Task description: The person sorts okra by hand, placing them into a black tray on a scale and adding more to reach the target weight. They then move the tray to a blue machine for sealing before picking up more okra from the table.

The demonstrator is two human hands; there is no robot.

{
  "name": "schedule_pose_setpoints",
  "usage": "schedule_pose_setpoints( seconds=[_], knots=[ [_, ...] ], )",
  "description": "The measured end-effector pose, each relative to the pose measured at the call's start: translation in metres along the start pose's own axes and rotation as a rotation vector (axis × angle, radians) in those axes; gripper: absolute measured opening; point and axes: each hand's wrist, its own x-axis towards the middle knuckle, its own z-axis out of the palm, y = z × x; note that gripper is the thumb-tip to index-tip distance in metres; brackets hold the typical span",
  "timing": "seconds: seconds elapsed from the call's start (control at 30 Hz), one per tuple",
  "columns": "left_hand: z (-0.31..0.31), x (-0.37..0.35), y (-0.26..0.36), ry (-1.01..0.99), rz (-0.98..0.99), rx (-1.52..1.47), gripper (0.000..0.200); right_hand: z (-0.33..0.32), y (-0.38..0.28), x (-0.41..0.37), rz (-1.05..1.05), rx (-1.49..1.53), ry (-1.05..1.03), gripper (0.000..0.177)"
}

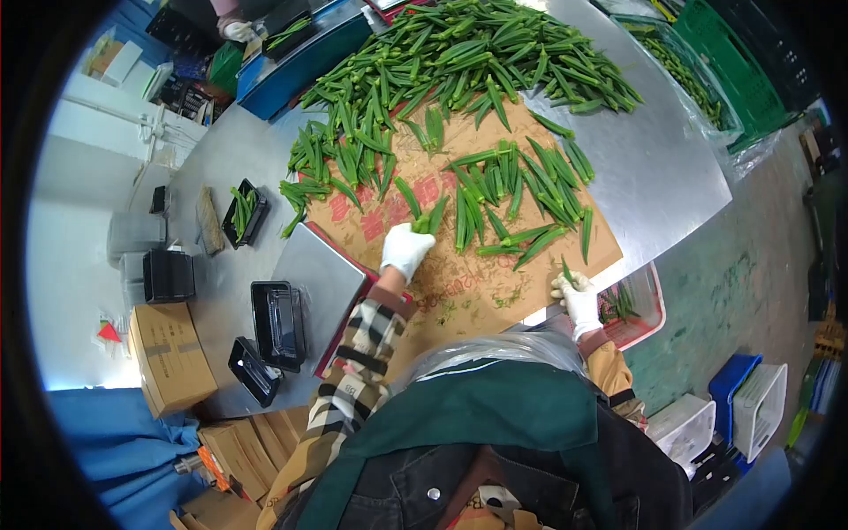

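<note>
My left hand (406, 251), in a white glove, is closed around a few okra pods (430, 218) over the cardboard sheet (468, 256). At the sheet's right edge my gloved right hand (577, 297) pinches a single okra pod (566, 268), its tip pointing up. Between and beyond my hands lie loose rows of okra (503, 181) on the cardboard. A large okra heap (459, 57) covers the far side. Below my right hand, a red and white basket (655, 305) holds several pods.
On the left stand a scale with a steel plate (320, 269), black trays (279, 327) and another black tray holding okra (252, 221). A green crate (738, 71) is at the far right. A co-worker's gloved hand (238, 32) shows at the top left.
</note>
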Motion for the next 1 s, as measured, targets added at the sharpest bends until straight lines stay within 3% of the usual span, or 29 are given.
schedule_pose_setpoints(
  seconds=[0.1, 0.17, 0.3, 0.37, 0.47, 0.5, 0.57, 0.67, 0.77, 0.83, 1.0],
  knots=[
    [-0.024, -0.033, 0.030, -0.098, -0.146, -0.430, 0.012, -0.031, -0.004, -0.004, -0.057, 0.112, 0.093, 0.010],
    [-0.014, -0.058, 0.055, -0.168, -0.097, -0.491, 0.017, -0.052, -0.025, -0.009, -0.184, 0.123, 0.218, 0.011],
    [0.023, -0.106, 0.112, -0.620, 0.347, -0.239, 0.040, -0.094, -0.087, -0.014, -0.319, 0.172, 0.499, 0.017],
    [0.037, -0.097, 0.114, -0.610, 0.283, -0.329, 0.035, -0.113, -0.111, -0.021, -0.403, 0.283, 0.527, 0.019],
    [0.041, -0.051, 0.109, -0.098, 0.181, -0.160, 0.021, -0.121, -0.130, -0.035, -0.436, 0.256, 0.595, 0.019],
    [0.052, -0.031, 0.096, 0.110, 0.198, -0.171, 0.022, -0.118, -0.131, -0.038, -0.419, 0.237, 0.611, 0.019],
    [0.058, -0.002, 0.077, 0.293, 0.378, 0.117, 0.027, -0.110, -0.117, -0.037, -0.393, 0.206, 0.576, 0.020],
    [0.061, 0.006, 0.063, 0.125, 0.185, -0.005, 0.031, -0.084, -0.102, -0.038, -0.338, 0.165, 0.482, 0.018],
    [0.037, 0.015, 0.040, -0.048, 0.032, -0.632, 0.026, -0.071, -0.092, -0.039, -0.334, 0.200, 0.407, 0.015],
    [-0.003, 0.008, 0.037, -0.251, -0.020, -0.829, 0.025, -0.072, -0.083, -0.036, -0.310, 0.211, 0.373, 0.014],
    [-0.056, -0.017, 0.033, -0.454, -0.159, -1.394, 0.042, -0.055, -0.085, -0.025, -0.267, 0.170, 0.308, 0.014]
  ],
)
